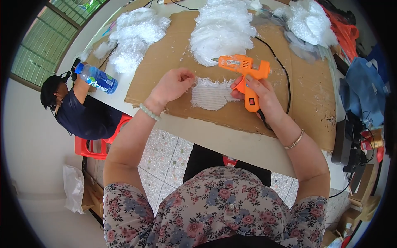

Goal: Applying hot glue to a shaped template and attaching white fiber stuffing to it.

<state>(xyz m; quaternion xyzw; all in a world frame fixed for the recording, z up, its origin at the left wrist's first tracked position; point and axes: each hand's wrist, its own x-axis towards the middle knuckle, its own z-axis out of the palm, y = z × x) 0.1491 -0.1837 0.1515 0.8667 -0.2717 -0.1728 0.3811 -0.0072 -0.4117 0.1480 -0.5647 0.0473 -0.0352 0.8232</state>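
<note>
My right hand [262, 93] is wrapped round the handle of an orange hot glue gun [250, 99], its nozzle aimed left. Below the gun lies a small piece of white ribbed fabric [209, 96] with frayed, fringed edges, flat on the brown cardboard [178, 49]. At that piece's upper left corner is my left hand [175, 84], its thumb and fingers pinched together. What they hold, if anything, is too small to make out. Just beyond the nozzle rises a big heap of white fringed strips [221, 31].
More white fringe heaps lie at far left [138, 35] and far right [310, 22]. A black cord [285, 68] loops right of the glue gun. Someone in dark clothing [89, 111] sits at the left beside a blue-capped bottle [97, 78]. A blue cloth [364, 89] hangs at right.
</note>
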